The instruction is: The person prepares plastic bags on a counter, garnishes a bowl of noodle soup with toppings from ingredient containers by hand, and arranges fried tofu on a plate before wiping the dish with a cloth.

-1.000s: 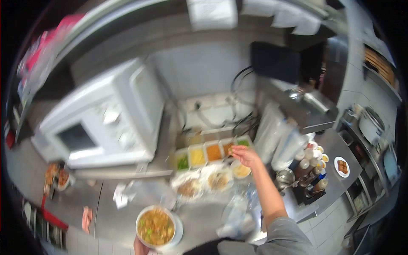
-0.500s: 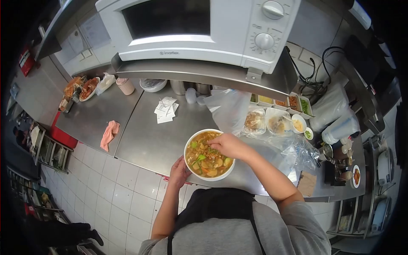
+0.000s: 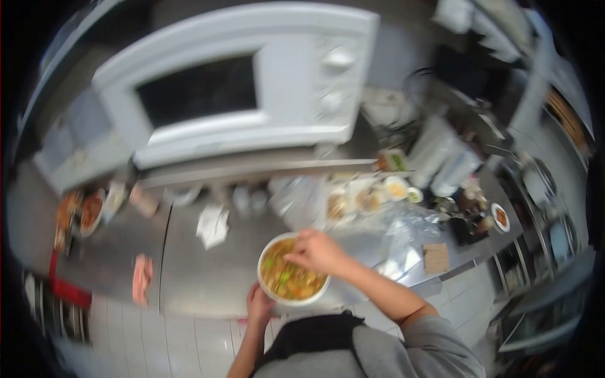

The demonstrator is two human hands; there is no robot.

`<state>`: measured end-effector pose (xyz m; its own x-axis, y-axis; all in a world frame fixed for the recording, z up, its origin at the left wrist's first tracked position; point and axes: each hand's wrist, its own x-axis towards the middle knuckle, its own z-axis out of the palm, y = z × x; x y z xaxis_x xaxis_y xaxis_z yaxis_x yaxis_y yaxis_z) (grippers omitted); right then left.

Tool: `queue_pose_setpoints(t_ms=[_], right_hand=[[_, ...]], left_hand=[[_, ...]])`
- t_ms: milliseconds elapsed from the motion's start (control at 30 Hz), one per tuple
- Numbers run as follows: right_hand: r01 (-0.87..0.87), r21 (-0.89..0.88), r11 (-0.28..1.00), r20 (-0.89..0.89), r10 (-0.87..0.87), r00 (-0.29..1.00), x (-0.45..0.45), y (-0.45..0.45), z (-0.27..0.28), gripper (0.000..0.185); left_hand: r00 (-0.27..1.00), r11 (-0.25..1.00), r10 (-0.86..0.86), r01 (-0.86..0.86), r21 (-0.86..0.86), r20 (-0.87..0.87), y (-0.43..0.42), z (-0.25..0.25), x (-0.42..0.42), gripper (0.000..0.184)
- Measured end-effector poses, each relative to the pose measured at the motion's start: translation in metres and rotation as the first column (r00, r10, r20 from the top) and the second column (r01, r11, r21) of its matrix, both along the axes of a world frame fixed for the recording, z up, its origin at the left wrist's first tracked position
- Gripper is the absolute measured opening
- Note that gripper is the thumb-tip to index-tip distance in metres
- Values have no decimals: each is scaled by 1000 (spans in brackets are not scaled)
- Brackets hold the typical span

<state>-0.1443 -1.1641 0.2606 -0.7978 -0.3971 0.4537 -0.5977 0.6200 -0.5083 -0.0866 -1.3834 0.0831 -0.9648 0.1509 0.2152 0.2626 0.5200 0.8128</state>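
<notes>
A white bowl [image 3: 291, 301] full of noodle soup with green leaves and sliced pieces stands near the front edge of the steel counter [image 3: 208, 277]. Against its lower left side, my left hand [image 3: 259, 303] holds the bowl, fingers curled and partly hidden. My right hand [image 3: 314, 252] reaches over the bowl from the right. Its fingers are pinched together just above the soup, and whatever they hold is too small and blurred to make out.
A white microwave [image 3: 290, 94] sits on the shelf above. White paper slips [image 3: 213, 225], a pink cloth [image 3: 142, 279], plastic bags [image 3: 296, 200], food containers [image 3: 367, 199] and a brown napkin [image 3: 435, 257] lie around the counter. Orange food fills a small dish [image 3: 500, 217] at right.
The camera view has swung, so the counter and bowl appear lower and further left, with blur. My right hand remains pinched over the bowl, and my left hand stays at its side.
</notes>
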Motion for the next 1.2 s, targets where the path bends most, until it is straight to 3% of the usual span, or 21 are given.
queue_pose_setpoints(t_ms=[33, 67, 100, 133, 167, 233, 267, 367, 400, 500, 600, 700, 800, 900, 1000, 1100, 1167, 1200], right_hand=[[94, -55, 994, -16, -95, 995, 5, -5, 6, 19], [54, -118, 992, -72, -63, 995, 7, -7, 0, 15], [2, -171, 985, -124, -24, 992, 5, -9, -13, 12], [-47, -84, 995, -194, 30, 980, 2, -15, -31, 9], [-98, 10, 995, -246, 98, 964, 1, -18, -47, 8], [-40, 17, 999, 48, 39, 998, 9, -15, -62, 9], [-27, 13, 1000, 196, 24, 980, 7, -14, -65, 9], [102, -203, 974, -9, -106, 994, 22, -7, -10, 9], [92, -177, 980, 10, -92, 996, 25, -5, -3, 13], [-6, 214, 977, 271, -53, 961, 16, -7, -58, 16], [60, 162, 985, 156, -86, 984, 23, 1, -37, 16], [112, 183, 977, 222, -152, 963, 28, 8, 6, 14], [31, -78, 996, -165, -44, 985, 21, 0, -32, 12], [-58, -193, 979, -6, 58, 998, 16, -8, -63, 9], [-261, 230, 937, 371, 164, 914, 7, -3, -55, 21], [-521, 280, 806, 513, 332, 791, 10, 14, -49, 38], [-483, -49, 874, 315, 473, 823, 15, 40, -30, 51], [-329, -193, 924, 370, 379, 848, 22, 52, -14, 48]], left_hand=[[991, 996, 8, -20, 88, 132, -3, 3, -5, 53], [955, 874, -66, -85, 479, 290, -2, 9, -9, 52], [966, 875, -83, -47, 482, 244, -14, -21, -22, 51], [986, 988, -129, 119, 99, 102, -18, 2, -31, 42], [964, 924, -117, 17, 383, 240, -19, 10, -40, 40], [833, 586, -199, -321, 744, 516, -20, 23, -55, 37], [813, 618, -210, -319, 718, 542, -21, 34, -61, 38], [765, 674, -227, -324, 664, 603, -13, 59, -73, 39], [761, 678, -233, -320, 662, 606, -11, 61, -75, 39], [748, 677, -311, -258, 689, 586, -8, 42, -92, 37], [709, 598, -481, -165, 784, 516, -12, 31, -104, 38], [651, 549, -558, -174, 817, 514, -11, 18, -112, 40], [625, 544, -572, -196, 816, 531, -15, 8, -118, 40], [628, 567, -544, -213, 796, 556, -11, 17, -113, 41], [632, 571, -519, -244, 784, 575, -1, 26, -109, 41], [580, 540, -593, -229, 810, 559, -4, 32, -102, 43], [549, 467, -673, -204, 860, 496, -2, 48, -93, 44], [527, 411, -712, -225, 883, 465, -2, 44, -93, 45]])
